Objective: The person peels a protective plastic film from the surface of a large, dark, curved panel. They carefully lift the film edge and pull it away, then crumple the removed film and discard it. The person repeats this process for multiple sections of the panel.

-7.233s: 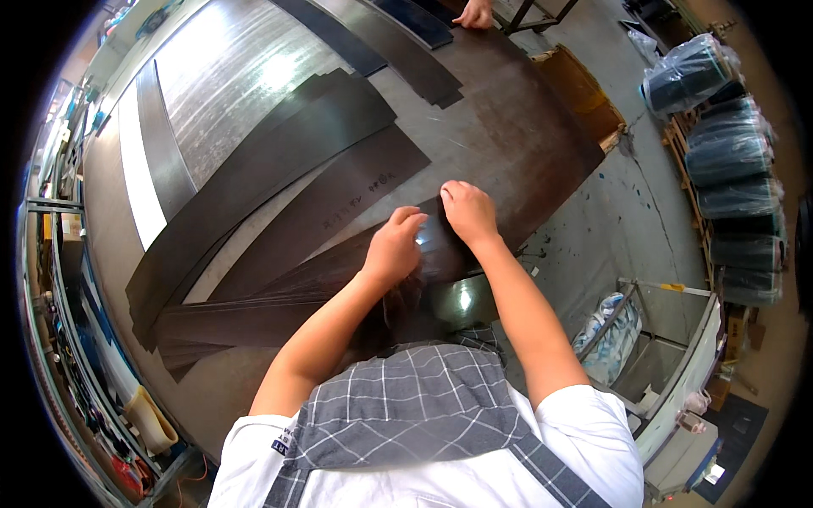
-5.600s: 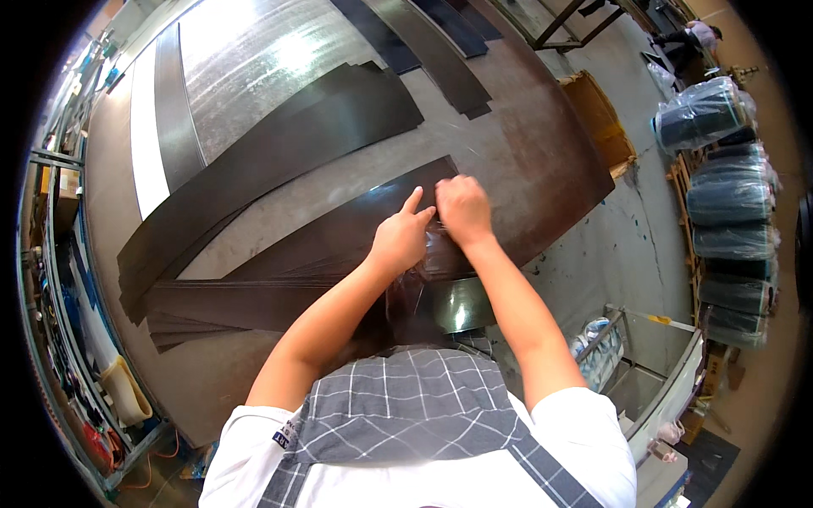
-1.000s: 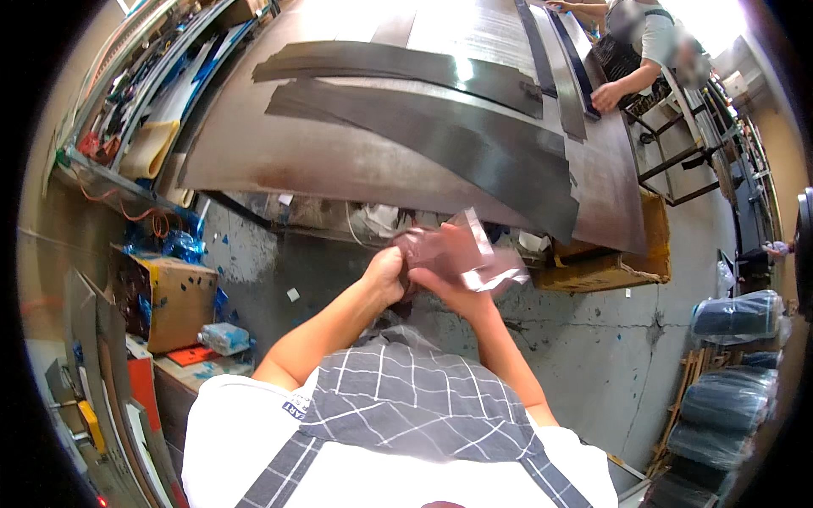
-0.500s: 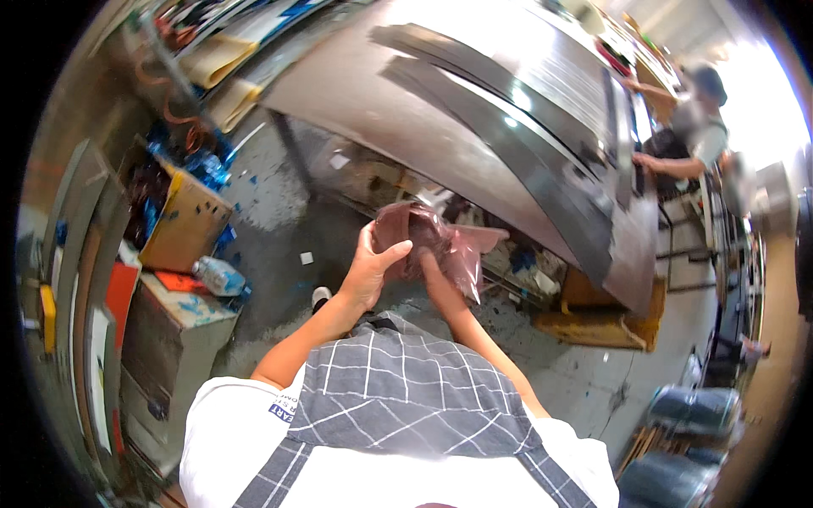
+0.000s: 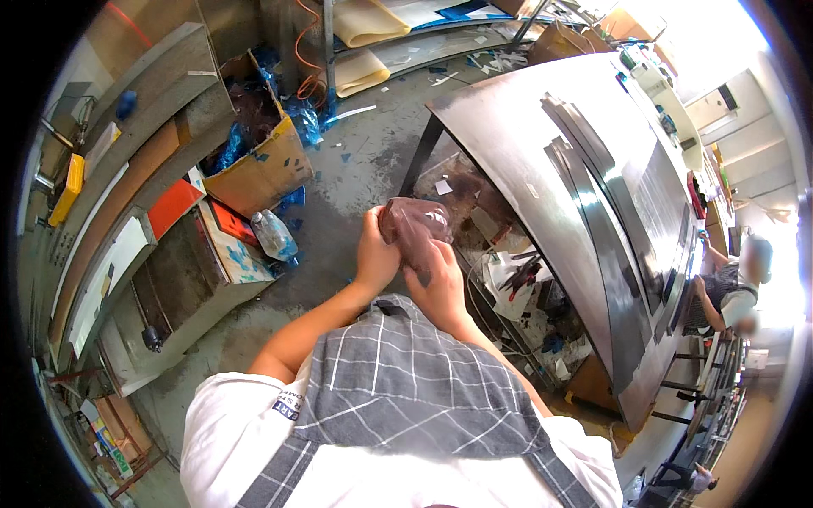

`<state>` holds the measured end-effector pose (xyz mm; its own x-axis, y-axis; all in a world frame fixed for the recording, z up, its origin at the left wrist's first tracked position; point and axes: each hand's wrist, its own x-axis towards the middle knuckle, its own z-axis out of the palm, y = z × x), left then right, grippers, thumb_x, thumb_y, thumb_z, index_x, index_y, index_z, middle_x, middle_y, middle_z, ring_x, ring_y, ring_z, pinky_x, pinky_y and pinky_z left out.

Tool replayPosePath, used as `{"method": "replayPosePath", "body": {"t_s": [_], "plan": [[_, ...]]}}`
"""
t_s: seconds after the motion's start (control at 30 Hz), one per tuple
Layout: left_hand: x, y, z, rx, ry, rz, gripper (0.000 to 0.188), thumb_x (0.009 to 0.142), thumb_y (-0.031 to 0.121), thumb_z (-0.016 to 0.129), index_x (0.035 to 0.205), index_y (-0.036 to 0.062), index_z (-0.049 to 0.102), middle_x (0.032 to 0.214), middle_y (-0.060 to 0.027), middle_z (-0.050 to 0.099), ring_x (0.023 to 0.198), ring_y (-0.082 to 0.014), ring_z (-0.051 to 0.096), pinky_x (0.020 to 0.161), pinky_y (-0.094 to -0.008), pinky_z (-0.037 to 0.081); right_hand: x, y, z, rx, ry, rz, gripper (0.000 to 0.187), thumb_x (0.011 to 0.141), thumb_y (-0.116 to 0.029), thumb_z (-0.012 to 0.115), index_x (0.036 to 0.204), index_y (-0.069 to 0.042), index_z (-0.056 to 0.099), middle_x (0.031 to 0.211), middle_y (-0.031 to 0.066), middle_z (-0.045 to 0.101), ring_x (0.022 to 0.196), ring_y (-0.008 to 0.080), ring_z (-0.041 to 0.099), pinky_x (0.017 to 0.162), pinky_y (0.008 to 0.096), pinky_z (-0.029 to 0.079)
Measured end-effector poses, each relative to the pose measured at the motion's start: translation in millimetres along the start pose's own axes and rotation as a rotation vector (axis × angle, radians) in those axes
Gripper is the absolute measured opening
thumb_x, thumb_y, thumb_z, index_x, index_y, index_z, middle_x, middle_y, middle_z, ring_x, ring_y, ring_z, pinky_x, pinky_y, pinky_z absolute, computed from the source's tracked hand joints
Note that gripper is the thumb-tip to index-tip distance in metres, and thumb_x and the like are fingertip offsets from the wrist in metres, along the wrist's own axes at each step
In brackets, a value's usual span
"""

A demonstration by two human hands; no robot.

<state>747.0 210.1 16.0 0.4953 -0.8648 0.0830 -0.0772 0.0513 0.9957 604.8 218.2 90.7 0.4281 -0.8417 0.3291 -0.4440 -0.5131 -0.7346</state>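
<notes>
A crumpled bundle of brownish-pink, see-through plastic film (image 5: 413, 222) is in front of my apron, squeezed between both hands. My left hand (image 5: 376, 256) wraps round its left side. From the lower right, my right hand (image 5: 440, 286) grips the bundle, its fingers closed against the film. Whether anything lies inside the film I cannot tell. Just right of my hands is the metal-topped table (image 5: 500, 97), with long dark metal strips (image 5: 603, 245) lying on it.
To the left stands an open cardboard box (image 5: 269, 169) with blue and dark film scraps in it. A clear plastic bottle (image 5: 273, 235) lies beside it on a paint-stained cabinet. Scraps and tools fill the space under the table. Another person (image 5: 720, 292) is at the table's far right side.
My view has turned left, so the table sits farther right and the cardboard box nearer the middle. The film, loose with an end spread to the right before, is now bunched into a compact bundle.
</notes>
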Motion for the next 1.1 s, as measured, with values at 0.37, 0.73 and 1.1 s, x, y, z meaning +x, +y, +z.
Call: {"method": "replayPosePath", "body": {"t_s": [0.37,0.73,1.1], "plan": [[12.1,14.8,-20.6,-0.036,-0.169,0.064,0.054,0.087,0.004,0.066,0.136,0.0047,0.044,0.124,-0.0193,0.062,0.116,-0.0302,0.062,0.096,-0.0377,0.049,44.1,28.8,19.0,-0.334,0.161,0.023,0.048,0.063,-0.008,0.08,0.107,-0.005,0.062,0.107,0.0147,0.061,0.104,0.0356,0.055,0.089,0.0439,0.043],[17.1,2.6,-18.8,0.194,-0.433,0.186,0.048,0.086,0.005,0.066,0.132,0.0046,0.049,0.125,-0.0164,0.054,0.113,-0.0381,0.059,0.094,-0.0415,0.049,57.0,69.3,40.3,0.02,0.062,0.438,0.048,0.073,0.0,0.071,0.118,-0.009,0.057,0.1,0.0216,0.069,0.098,0.037,0.069,0.083,0.0418,0.052],[4.4,-42.8,-52.8,0.465,-0.405,-0.037,0.062,0.082,0.015,0.067,0.139,0.005,0.045,0.118,-0.0191,0.062,0.102,-0.0395,0.066,0.089,-0.0468,0.053,3.3,137.4,96.0,0.784,-0.24,0.915,0.063,0.087,-0.013,0.073,0.141,-0.005,0.043,0.123,0.0085,0.06,0.108,0.0194,0.06,0.091,0.0337,0.05]]}}
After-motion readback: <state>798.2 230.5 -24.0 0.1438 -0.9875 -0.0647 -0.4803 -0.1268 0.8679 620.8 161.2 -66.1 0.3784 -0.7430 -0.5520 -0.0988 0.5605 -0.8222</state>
